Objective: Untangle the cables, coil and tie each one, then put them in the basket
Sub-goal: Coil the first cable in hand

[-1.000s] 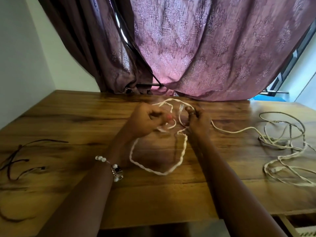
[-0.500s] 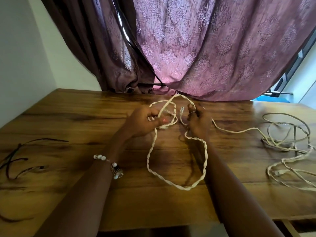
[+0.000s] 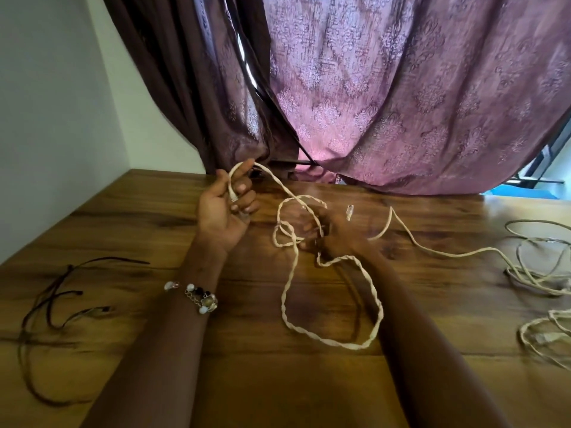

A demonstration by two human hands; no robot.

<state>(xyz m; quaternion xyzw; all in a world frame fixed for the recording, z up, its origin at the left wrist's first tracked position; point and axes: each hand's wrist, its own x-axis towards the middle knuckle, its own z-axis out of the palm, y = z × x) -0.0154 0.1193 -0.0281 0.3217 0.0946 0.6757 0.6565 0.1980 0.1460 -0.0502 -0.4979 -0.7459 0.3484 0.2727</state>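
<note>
A cream twisted cable (image 3: pixel 332 340) hangs in a big loop between my forearms over the wooden table (image 3: pixel 129 230). My left hand (image 3: pixel 227 208), palm up near the table's back edge, grips one end of this cable, with the plug lying across the fingers. My right hand (image 3: pixel 336 234) holds the crossing strands at the loop's top. A clear plug end (image 3: pixel 349 212) sticks up just right of that hand. From there the cable runs right to a tangled pile of cream cables (image 3: pixel 537 273). No basket shows.
Thin dark cords (image 3: pixel 58 301) lie spread at the table's left edge. A purple patterned curtain (image 3: pixel 386 97) hangs down to the back edge. A white wall stands at the left. A beaded bracelet (image 3: pixel 197 296) sits on my left wrist.
My left hand has pulled away to the left and back, drawing one cable end out and turning palm up. The hanging loop has grown larger and dropped toward me.
</note>
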